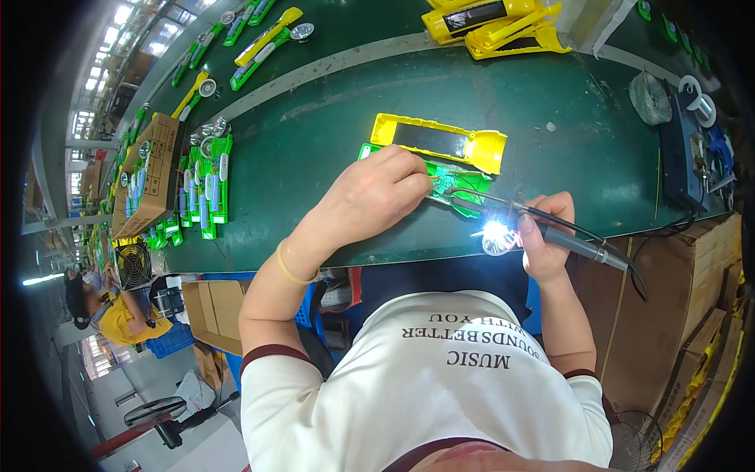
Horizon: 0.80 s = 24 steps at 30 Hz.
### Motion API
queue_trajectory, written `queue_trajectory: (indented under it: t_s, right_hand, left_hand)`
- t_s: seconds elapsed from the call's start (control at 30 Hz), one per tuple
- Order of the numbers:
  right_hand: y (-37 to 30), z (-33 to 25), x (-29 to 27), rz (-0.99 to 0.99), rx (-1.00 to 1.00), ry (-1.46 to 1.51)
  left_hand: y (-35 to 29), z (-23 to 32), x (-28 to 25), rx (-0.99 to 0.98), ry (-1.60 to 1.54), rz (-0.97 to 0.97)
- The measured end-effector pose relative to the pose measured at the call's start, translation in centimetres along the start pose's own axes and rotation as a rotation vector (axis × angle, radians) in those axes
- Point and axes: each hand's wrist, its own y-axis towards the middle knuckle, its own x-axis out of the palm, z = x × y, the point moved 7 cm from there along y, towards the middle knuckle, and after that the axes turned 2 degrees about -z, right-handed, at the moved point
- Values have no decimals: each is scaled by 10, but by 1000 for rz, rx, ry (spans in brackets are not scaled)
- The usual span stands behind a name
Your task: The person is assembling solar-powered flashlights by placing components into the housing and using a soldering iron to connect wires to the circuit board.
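Observation:
My right hand (546, 232) is wrapped round a soldering iron (580, 245) with a dark grip and a thin tube alongside. Its tip reaches a small circuit board (445, 182) in an open green flashlight housing (478, 189). A lit lamp head (498, 236) glares white beside my right fingers and partly hides them. My left hand (385, 185) lies over the green housing, its fingertips pinched together at the board. Thin wires show near those fingertips; what they hold is hidden. Just beyond lies a yellow housing half (429, 140) with a dark panel.
Several green flashlight halves (206, 189) lie at the left, beside a cardboard box (149, 177). Yellow housings (491, 27) are piled at the far edge. A solder spool (697, 98) and a dark blue station (680, 157) stand at the right. A person in yellow (130, 318) is at far left.

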Motion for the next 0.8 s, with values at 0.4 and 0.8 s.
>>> queue_trajectory:
  t_s: [0.4,0.8]
  right_hand:
    - [4,-5,6,-24,-57,-81]
    - [7,-9,3,41,-1,84]
  left_hand:
    - [-1,1,0,16,26,-20]
    - [2,0,-1,31,13,-26]
